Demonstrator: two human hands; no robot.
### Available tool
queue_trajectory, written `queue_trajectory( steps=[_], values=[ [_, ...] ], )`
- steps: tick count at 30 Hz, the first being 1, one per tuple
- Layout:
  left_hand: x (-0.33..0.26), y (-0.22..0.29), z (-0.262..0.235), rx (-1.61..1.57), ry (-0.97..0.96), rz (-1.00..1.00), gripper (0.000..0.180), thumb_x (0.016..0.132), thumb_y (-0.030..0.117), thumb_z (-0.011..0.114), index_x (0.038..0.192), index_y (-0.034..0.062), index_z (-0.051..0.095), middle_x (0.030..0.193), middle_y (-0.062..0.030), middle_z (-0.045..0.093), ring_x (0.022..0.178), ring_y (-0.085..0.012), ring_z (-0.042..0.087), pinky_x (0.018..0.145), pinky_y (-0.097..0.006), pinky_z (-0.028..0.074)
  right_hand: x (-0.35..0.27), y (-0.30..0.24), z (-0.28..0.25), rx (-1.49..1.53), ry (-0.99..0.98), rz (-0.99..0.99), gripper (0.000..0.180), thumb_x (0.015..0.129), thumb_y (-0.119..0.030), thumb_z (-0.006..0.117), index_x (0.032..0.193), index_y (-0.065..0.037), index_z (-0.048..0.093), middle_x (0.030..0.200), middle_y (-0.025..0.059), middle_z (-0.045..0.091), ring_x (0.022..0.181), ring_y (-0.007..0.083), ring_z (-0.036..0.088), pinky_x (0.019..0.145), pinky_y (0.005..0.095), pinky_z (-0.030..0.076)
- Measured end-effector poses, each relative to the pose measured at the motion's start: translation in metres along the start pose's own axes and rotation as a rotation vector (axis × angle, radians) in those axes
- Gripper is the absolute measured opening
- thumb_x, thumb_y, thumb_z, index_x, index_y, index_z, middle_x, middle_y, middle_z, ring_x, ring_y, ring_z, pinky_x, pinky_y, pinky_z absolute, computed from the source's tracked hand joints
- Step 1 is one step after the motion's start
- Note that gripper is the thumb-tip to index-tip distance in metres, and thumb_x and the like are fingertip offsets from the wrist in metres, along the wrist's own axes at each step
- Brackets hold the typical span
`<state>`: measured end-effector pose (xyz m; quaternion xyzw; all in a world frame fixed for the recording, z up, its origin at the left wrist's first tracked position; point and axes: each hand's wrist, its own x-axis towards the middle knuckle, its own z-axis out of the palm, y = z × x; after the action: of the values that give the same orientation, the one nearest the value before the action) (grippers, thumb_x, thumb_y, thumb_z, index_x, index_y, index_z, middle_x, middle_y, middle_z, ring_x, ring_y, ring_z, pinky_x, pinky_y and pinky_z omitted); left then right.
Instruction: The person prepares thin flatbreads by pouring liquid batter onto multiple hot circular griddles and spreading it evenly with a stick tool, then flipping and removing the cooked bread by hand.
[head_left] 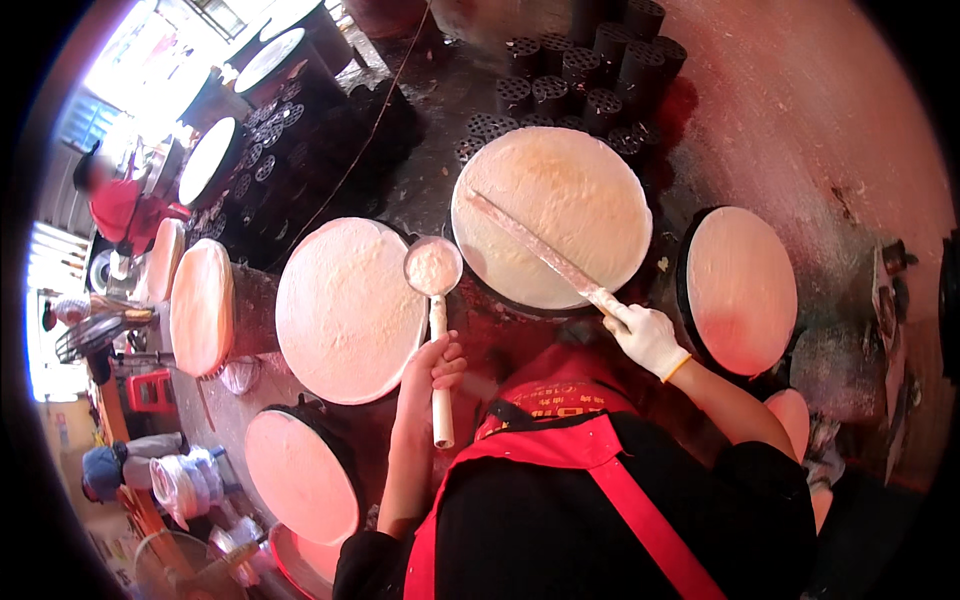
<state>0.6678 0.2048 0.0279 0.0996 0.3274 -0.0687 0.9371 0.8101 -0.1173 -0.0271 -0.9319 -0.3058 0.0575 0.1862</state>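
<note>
Left fingers (451, 368) wrap closed round ladle (438, 312); gloved right fingers (621, 318) clasp scraper (535, 246). Both probably stiff, light, ladle bowl-heavy; best held at near ends.

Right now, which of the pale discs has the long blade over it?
The disc at upper centre, just ahead of the gloved right hand; the long blade is over no other.

A red cloth apron (543, 452) with yellow lettering (578, 402) lies over a black fabric top (720, 515); a yellow-edged white fabric glove (657, 348) covers the right hand (642, 338).
</note>
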Motion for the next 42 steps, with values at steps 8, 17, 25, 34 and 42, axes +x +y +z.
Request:
queue_trajectory(
  steps=[8,17,25,34,42],
  values=[
    [0.023,-0.068,0.016,-0.061,0.021,0.06,0.036,0.093,0.037,0.055,0.102,0.003,0.048,0.068,0.0015,0.041,0.045,-0.0018,0.028,0.034,-0.014,0.023,0.063,-0.066,-0.029,0.377,0.002,-0.311,0.055,0.09,-0.026,0.054,0.135,-0.003,0.033,0.065,0.0186,0.06,0.059,0.0346,0.063,0.051,0.0459,0.048],
    [-0.011,-0.133,0.02,-0.256,0.238,0.252,0.025,0.094,0.015,0.05,0.11,-0.0043,0.05,0.075,-0.0018,0.046,0.045,-0.0023,0.031,0.035,-0.016,0.027,0.097,-0.029,-0.027,0.846,-0.137,-0.403,0.021,0.085,-0.012,0.054,0.103,-0.005,0.061,0.089,0.0134,0.065,0.085,0.0231,0.065,0.074,0.035,0.05],
    [-0.042,-0.135,0.004,-0.436,0.308,0.394,0.028,0.094,0.014,0.051,0.109,-0.0092,0.05,0.085,-0.0065,0.052,0.045,-0.0028,0.034,0.034,-0.016,0.029,0.121,0.174,0.046,0.879,0.423,0.571,0.063,0.085,-0.021,0.061,0.139,-0.004,0.034,0.114,0.0106,0.063,0.104,0.0227,0.059,0.093,0.0337,0.043],
    [-0.058,-0.114,0.011,-0.447,0.289,0.377,0.031,0.096,0.017,0.047,0.115,-0.0076,0.047,0.062,-0.0016,0.044,0.041,-0.0039,0.033,0.035,-0.018,0.033,0.126,0.12,0.027,0.655,0.245,0.711,0.08,0.075,-0.021,0.068,0.143,-0.006,0.028,0.094,0.0088,0.066,0.082,0.0228,0.062,0.08,0.0352,0.047],
    [-0.069,-0.11,0.004,-0.444,0.251,0.328,0.031,0.096,0.016,0.047,0.115,-0.0074,0.047,0.061,-0.0007,0.043,0.041,-0.0033,0.033,0.034,-0.017,0.033,0.12,0.041,-0.021,0.867,0.645,0.176,0.075,0.079,-0.004,0.061,0.144,-0.005,0.025,0.079,0.0075,0.057,0.073,0.0138,0.055,0.074,0.0275,0.045]
  ],
)
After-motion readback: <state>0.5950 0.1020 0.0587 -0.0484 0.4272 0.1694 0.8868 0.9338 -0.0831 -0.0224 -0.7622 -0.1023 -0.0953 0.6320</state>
